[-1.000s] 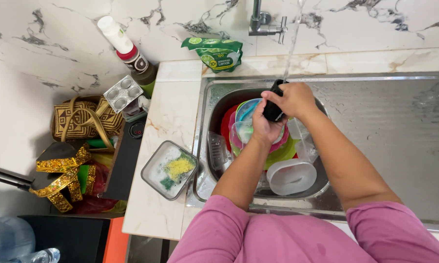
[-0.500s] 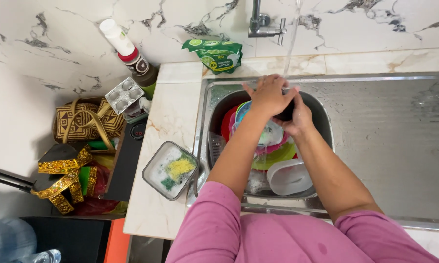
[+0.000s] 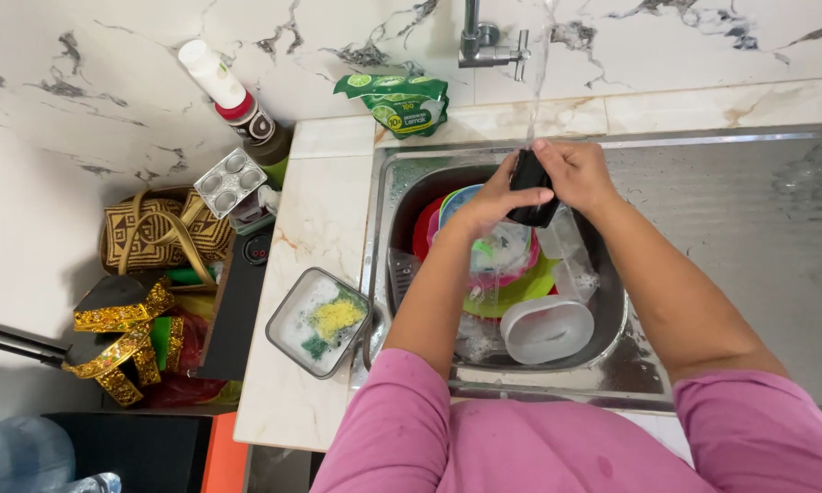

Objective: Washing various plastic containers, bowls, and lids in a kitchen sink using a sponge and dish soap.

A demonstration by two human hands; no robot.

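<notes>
Rinsing step: left hand and right hand clasp a black object under the tap (water running); turning it seems due.

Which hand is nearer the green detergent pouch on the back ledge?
Left. The left hand holds the black object just below-right of the green detergent pouch; the right hand sits farther right, beyond the object.

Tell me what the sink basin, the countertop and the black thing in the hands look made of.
Sink basin: brushed stainless steel, grey with soft reflections. Countertop: polished marble or a marble-look stone, cream with brown veins. Black thing, held by left hand and right hand: probably glossy plastic; the hands hide too much to be sure.
</notes>
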